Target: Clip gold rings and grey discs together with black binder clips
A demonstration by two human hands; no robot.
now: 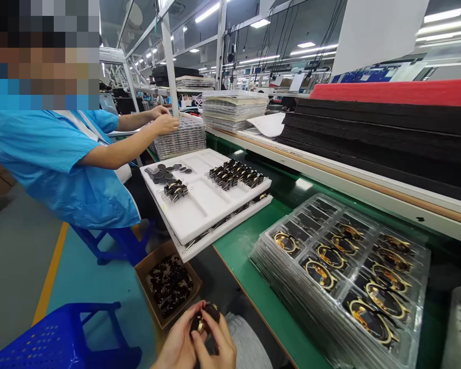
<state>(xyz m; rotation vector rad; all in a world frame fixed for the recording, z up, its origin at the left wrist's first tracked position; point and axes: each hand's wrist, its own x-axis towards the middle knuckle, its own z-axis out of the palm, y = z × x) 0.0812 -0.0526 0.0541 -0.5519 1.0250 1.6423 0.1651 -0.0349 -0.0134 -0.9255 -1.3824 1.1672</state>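
At the bottom centre, my left hand (180,339) and my right hand (218,342) are closed around a small round black part with gold on it (200,325). Both hands are above my lap, left of the green table's edge. To the right, a stack of clear trays (356,274) carries round black and gold parts in its top compartments. A white foam tray (192,218) farther off bears black binder clips (236,173) and dark discs (165,173), and another foam tray lies beneath it.
A cardboard box (144,277) of black clips stands on the floor beside a blue stool (42,338). A person in blue (100,189) has both hands at another tray stack (184,137). Black and red sheets (384,136) lie on the back shelf.
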